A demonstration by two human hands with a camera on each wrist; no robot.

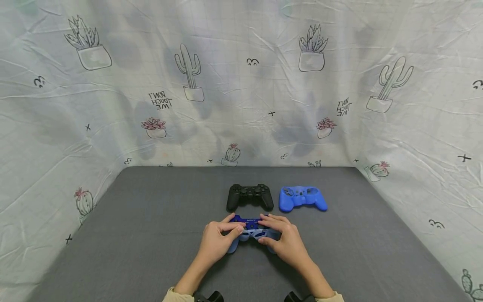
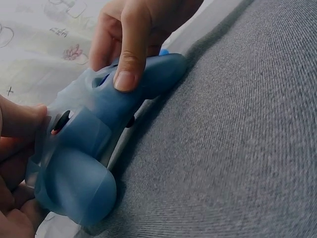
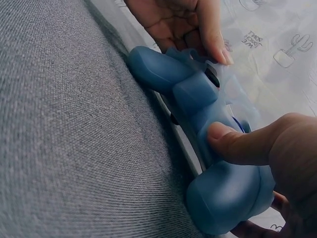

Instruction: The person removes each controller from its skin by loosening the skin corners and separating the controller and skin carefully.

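Item 1: blue controller (image 1: 247, 221), marked SONY on its far edge, held just above the grey worktop (image 1: 151, 235) at its near middle. It was partly sheathed in a translucent light-blue silicone cover (image 1: 252, 235), which wrapped both grips and the near face.

Item 2: left hand (image 1: 216, 243), fingers (image 1: 231, 227) curled round the left grip of the covered controller, thumb against the cover's edge. In the right wrist view this hand's fingertips (image 3: 218, 47) lay on the upper rim of the cover.

Item 3: right hand (image 1: 284, 240), fingers (image 1: 275, 220) clamped on the right grip, reaching over the top of the controller. In the right wrist view its thumb (image 3: 237, 144) pressed flat on the cover near the bulge of the grip; in the left wrist view one finger (image 2: 130, 54) pressed on the far grip.

Item 4: black controller (image 1: 250, 196), lying flat on the worktop just beyond the fingers, untouched.

Item 5: solid blue silicone cover (image 1: 302, 198), empty, lying just beside the black controller, beyond the right hand's fingers.

Item 6: cactus-printed cloth (image 1: 241, 84), hung beyond and to both sides of the worktop.
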